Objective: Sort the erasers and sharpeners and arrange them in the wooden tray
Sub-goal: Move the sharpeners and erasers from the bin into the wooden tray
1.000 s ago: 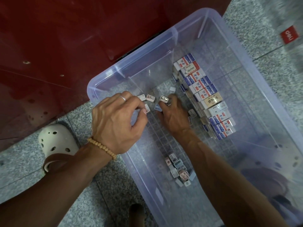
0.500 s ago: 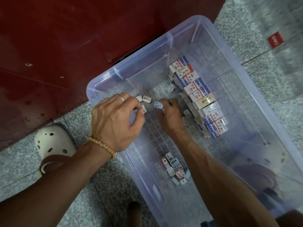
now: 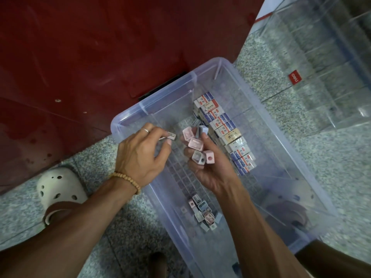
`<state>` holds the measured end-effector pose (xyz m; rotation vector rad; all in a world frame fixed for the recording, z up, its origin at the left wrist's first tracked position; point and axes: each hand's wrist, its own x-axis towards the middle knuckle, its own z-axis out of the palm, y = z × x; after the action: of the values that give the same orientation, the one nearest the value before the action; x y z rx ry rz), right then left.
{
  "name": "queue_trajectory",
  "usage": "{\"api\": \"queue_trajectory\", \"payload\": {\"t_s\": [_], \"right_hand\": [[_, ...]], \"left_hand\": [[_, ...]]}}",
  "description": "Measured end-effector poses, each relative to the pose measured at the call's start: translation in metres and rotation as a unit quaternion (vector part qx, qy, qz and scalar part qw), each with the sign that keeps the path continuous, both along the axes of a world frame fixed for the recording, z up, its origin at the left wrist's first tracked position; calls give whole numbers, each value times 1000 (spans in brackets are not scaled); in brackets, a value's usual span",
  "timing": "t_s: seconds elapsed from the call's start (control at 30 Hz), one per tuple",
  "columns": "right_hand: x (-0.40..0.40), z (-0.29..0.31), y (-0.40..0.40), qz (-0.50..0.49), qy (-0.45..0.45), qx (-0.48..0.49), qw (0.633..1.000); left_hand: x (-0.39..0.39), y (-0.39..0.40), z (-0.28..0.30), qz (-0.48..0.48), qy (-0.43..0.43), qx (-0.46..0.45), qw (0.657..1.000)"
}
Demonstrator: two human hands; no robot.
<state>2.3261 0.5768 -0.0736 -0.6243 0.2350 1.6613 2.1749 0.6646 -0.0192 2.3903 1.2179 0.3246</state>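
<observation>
My right hand (image 3: 208, 167) cups a loose handful of sharpeners (image 3: 197, 146) over the clear bin (image 3: 128, 119); my left hand (image 3: 140, 157) pinches one sharpener (image 3: 171, 135) at its flat sides. They look light, hard and slick, likely to spill. Erasers (image 3: 224, 129) sit rowed behind.

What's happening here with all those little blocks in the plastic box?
A person is sorting small stationery inside a clear plastic bin on the floor. The right hand holds a handful of small sharpeners, pink and grey. The left hand pinches one more sharpener just beside them. A row of boxed erasers is lined up in the bin, and another small pile of sharpeners lies nearer the person. No wooden tray is in view.
</observation>
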Motion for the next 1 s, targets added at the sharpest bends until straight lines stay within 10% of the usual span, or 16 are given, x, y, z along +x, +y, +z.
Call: {"api": "queue_trajectory", "payload": {"t_s": [0.63, 1.0], "right_hand": [[-22, 173, 14, 10, -18, 107, 994], [-53, 244, 31, -57, -128, -13, 990]], "left_hand": [[6, 23, 164, -64, -78, -4, 995], [-35, 12, 241, -24, -111, 72, 991]]}}
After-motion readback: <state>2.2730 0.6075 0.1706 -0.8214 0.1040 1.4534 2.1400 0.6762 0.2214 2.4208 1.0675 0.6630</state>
